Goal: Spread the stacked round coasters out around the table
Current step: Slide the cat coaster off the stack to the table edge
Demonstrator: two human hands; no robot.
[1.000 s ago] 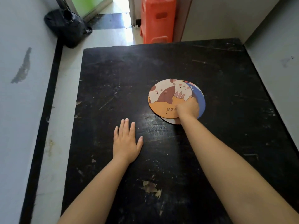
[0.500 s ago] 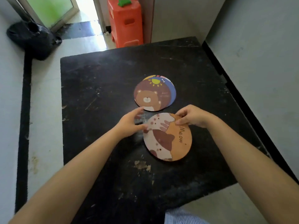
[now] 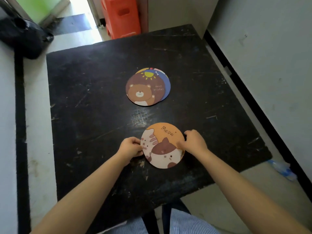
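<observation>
Scuffed and black, the desk (image 3: 84, 98) fills a narrow space between pale walls, with an orange plastic stool (image 3: 122, 16) and a black bag (image 3: 22, 38) on the floor beyond its far edge.

You are placing the first coaster. The cat coaster (image 3: 163, 146), printed "Meow", lies flat near your edge of the desk, well apart from the rest of the stack (image 3: 148, 86), which sits toward the middle with the bear coaster (image 3: 143, 92) on top and at least two more peeking out from under its far and right sides.

Your left hand (image 3: 130, 147) is curled at the cat coaster's left rim, its fingers (image 3: 140, 146) pinching the edge. Your right hand (image 3: 194, 142) rests on the right rim, knuckles up, fingers bent over the edge; whether they grip it or only press on it I cannot tell. Both forearms reach straight in from your body, wrists low to the desk.

By my reading, the cat coaster is about set. Next you need to let go with both hands, reach back to the stack and take only the bear coaster, sliding it off sideways so the ones beneath do not drag along.
</observation>
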